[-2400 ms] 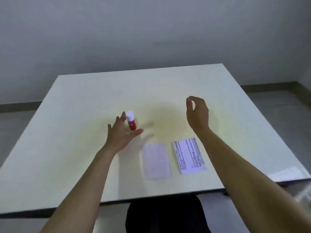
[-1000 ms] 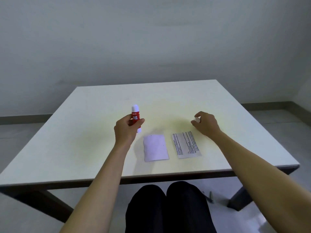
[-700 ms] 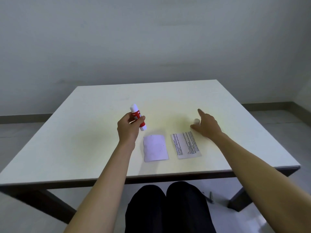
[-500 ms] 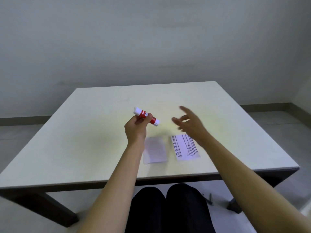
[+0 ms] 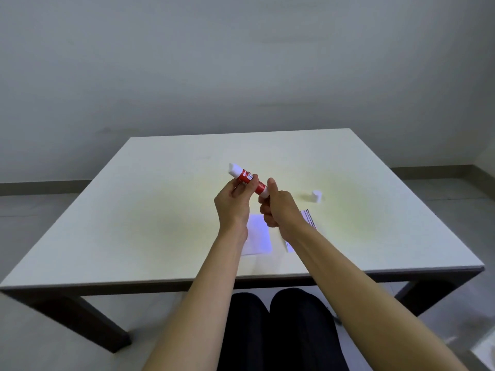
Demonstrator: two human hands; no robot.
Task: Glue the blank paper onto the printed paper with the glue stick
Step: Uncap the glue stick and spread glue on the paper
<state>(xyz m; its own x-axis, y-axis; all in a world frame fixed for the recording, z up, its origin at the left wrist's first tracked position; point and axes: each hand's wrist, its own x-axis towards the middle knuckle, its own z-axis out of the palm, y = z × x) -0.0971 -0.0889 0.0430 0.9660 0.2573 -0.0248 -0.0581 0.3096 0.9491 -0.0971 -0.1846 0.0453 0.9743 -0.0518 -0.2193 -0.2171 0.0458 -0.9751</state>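
A red and white glue stick [image 5: 247, 178] is held tilted above the table, its white glue end pointing up and left. My left hand [image 5: 234, 203] grips its red middle. My right hand [image 5: 278, 207] pinches its lower right end with thumb and fingers. The white cap [image 5: 316, 196] stands on the table to the right of my hands. The blank paper [image 5: 257, 238] lies flat below my hands, partly covered by my left wrist. The printed paper [image 5: 308, 219] lies beside it on the right, mostly hidden under my right forearm.
The white table [image 5: 150, 210] spans the view, its near edge just above my dark-trousered knees [image 5: 278, 325]. A grey wall stands behind it and grey floor shows on both sides.
My right hand left the cap standing on the table and moved left onto the glue stick's lower end. My left hand tilted the stick from upright to slanted and drifted rightward.
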